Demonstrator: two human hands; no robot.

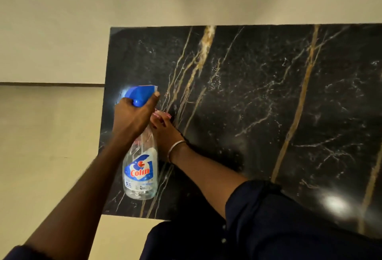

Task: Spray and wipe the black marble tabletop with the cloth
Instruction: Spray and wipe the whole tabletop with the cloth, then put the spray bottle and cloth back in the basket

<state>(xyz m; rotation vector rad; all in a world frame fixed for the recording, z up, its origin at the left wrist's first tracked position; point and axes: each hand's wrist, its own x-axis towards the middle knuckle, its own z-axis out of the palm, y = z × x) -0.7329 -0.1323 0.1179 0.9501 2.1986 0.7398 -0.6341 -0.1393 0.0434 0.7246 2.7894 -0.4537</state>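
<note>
The black marble tabletop (pixel 258 98) with gold and white veins fills the right of the head view. My left hand (pixel 132 119) grips the neck of a clear spray bottle (pixel 140 173) with a blue trigger head, held above the table's left end, one finger on the trigger. Just right of it my right hand (pixel 165 131) presses down on the marble, closed on a pink cloth (pixel 160 114); only a small bit of cloth shows past the fingers. A thin bangle circles the right wrist.
Pale cream floor (pixel 51 135) surrounds the table on the left and far sides, with a dark line (pixel 51 84) running across it. The table's left edge (pixel 103 135) and near edge are close to my body. A light glare (pixel 334 205) reflects at the lower right.
</note>
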